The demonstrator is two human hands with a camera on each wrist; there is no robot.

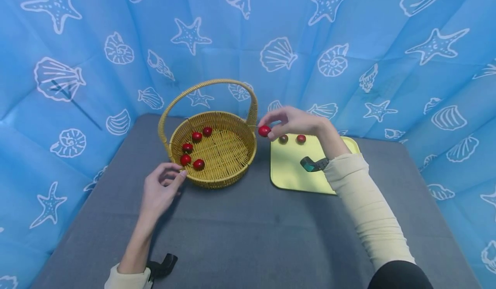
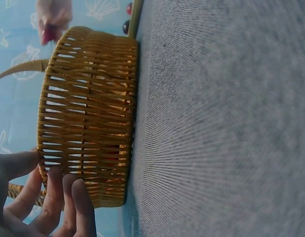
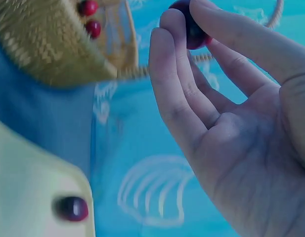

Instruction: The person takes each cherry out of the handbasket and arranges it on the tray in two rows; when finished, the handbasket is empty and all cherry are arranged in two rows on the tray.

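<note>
My right hand (image 1: 296, 120) pinches a red cherry (image 1: 264, 131) between thumb and fingertips, in the air just right of the basket's rim. In the right wrist view this held cherry (image 3: 194, 32) looks dark and glossy. A round wicker basket (image 1: 217, 184) with a tall arched handle stands on the table, several red cherries (image 1: 199, 164) lying along its left side. My left hand (image 1: 160, 190) grips the basket's near-left rim, thumb at the top edge and fingers against the woven wall (image 2: 88, 108). Two more cherries (image 1: 301, 139) lie on the yellow tray (image 1: 294, 175).
The tray stands right of the basket, partly under my right forearm. The basket's handle (image 1: 211, 82) arches above its far side. A grey cloth (image 1: 248, 233) covers the table, and a blue curtain (image 1: 240, 30) with shell and starfish prints hangs behind and at both sides.
</note>
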